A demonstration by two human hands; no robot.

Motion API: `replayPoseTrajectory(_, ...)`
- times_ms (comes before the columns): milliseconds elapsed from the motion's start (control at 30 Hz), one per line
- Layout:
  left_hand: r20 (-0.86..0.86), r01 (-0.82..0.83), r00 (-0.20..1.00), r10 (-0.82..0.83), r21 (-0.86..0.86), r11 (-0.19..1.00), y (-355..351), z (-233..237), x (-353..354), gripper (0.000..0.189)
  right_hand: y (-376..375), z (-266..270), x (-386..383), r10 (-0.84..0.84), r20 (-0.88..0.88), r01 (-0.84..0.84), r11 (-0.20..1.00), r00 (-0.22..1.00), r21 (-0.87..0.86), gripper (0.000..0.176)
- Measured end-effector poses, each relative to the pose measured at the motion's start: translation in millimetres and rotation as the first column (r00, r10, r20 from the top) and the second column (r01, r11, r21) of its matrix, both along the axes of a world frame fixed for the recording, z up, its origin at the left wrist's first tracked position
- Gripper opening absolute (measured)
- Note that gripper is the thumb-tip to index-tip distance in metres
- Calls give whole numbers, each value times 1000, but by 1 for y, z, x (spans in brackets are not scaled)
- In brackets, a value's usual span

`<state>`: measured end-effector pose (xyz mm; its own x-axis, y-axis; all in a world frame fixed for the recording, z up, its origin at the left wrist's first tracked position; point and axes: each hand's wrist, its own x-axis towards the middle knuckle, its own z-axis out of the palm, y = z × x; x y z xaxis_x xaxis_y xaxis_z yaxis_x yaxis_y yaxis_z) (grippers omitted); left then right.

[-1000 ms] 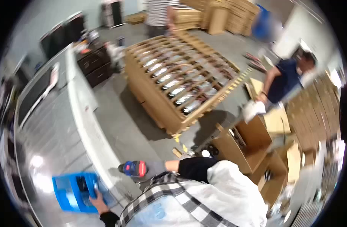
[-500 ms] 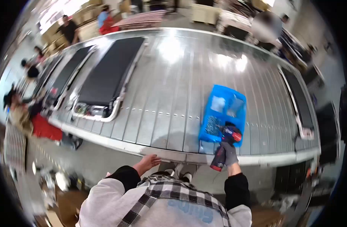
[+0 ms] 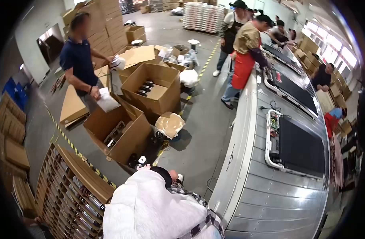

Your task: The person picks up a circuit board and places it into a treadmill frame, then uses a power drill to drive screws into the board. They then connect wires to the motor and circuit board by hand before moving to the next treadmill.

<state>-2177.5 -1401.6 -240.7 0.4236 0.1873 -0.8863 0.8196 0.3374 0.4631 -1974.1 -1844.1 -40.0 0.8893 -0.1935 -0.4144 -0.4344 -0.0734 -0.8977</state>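
Note:
Only a small patch of my left hand (image 3: 174, 175) shows past the black cuff (image 3: 162, 176) of my pale sleeve, low over the floor. Its fingers are hidden behind the sleeve and the checked apron strap. To its right runs the white side (image 3: 235, 167) of the metal conveyor table. My right hand is out of view. On the table, the nearest treadmill-like unit (image 3: 299, 145) has a black belt and a white frame, with a green circuit board (image 3: 274, 122) exposed at one end.
Open cardboard boxes (image 3: 150, 85) stand on the left, where a person in a dark shirt (image 3: 77, 59) holds white packages. Co-workers, one in a red apron (image 3: 243, 71), stand along the table. A rack of tubes (image 3: 73, 191) is at lower left.
My view has swung left, from the table to the boxes and co-workers. The blue parts tray and my gloved right hand with the power screwdriver have left the view.

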Motion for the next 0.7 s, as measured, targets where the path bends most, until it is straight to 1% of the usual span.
replayPoseTrajectory(133,57,-22,998,28,-106,994,48,-46,1,7,96,16,35,253,-52,-257,963,966,-85,25)
replayPoseTrajectory(200,204,-8,977,55,-223,975,83,-88,10,6,138,24,46,355,-68,-361,922,932,-137,26)
replayPoseTrajectory(267,375,-1,914,156,-382,924,122,-136,27,6,178,30,53,459,-90,-467,867,884,-172,27)
replayPoseTrajectory(300,407,-40,888,215,-397,917,140,-144,34,6,195,33,57,513,-105,-523,831,852,-187,27)
replayPoseTrajectory(333,412,-87,870,270,-410,908,155,-119,39,6,213,35,60,560,-114,-571,796,821,-202,27)
replayPoseTrajectory(367,366,-219,881,299,-243,945,162,-90,41,8,228,38,62,607,-123,-618,757,785,-213,28)
replayPoseTrajectory(400,313,-329,891,330,-58,943,163,-4,42,12,242,39,66,656,-133,-667,711,743,-222,28)
replayPoseTrajectory(467,264,-512,820,508,-57,857,180,11,50,12,267,44,73,734,-151,-744,619,662,-250,29)
replayPoseTrajectory(500,271,-503,816,510,-101,859,192,26,50,11,277,45,78,773,-162,-783,566,613,-259,29)
replayPoseTrajectory(567,354,-496,789,501,-112,861,210,68,58,18,302,43,89,845,-163,-844,452,509,-289,30)
replayPoseTrajectory(600,374,-569,733,568,-121,813,222,72,70,18,320,42,96,878,-154,-869,396,453,-297,30)
replayPoseTrajectory(633,423,-602,676,603,-155,783,232,79,76,19,338,44,105,908,-133,-883,339,398,-325,33)
replayPoseTrajectory(700,499,-690,532,684,-212,692,249,67,97,15,374,53,121,947,-116,-905,244,300,-348,34)
